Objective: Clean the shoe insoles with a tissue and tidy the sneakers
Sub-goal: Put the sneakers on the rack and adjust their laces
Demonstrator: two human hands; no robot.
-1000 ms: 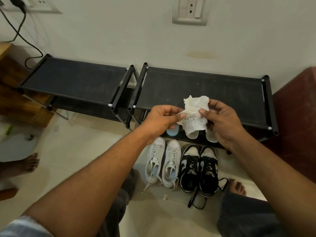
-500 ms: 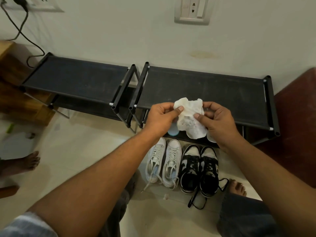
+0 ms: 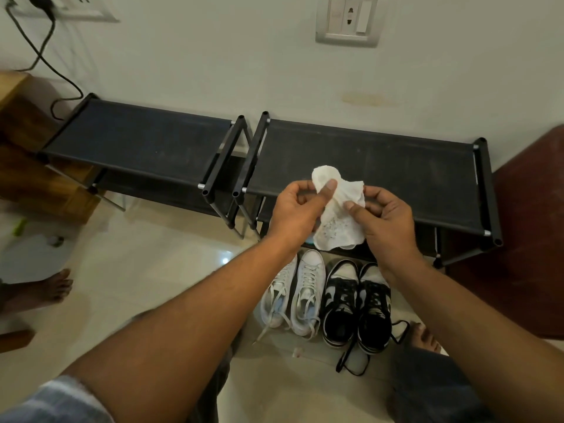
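Seemingly soiled tissue (image 3: 339,228) (pinched), left hand (image 3: 292,219), right hand (image 3: 388,222)

The tissue (image 3: 338,215) is white with dark specks; one sneaker pair (image 3: 294,293) white, the other (image 3: 357,303) black-and-white; shoe racks (image 3: 381,166) black.

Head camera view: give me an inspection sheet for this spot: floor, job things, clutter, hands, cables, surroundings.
Surface: glossy floor tiles.
Job's things: speckled tissue held up; white sneakers and black-and-white sneakers side by side on the floor.
Clutter: small scrap by the sneakers.
Hands: left hand and right hand both pinch the tissue.
Cables: black cable trailing down at far left.
Surroundings: two black shoe racks, wall socket, someone's bare foot.
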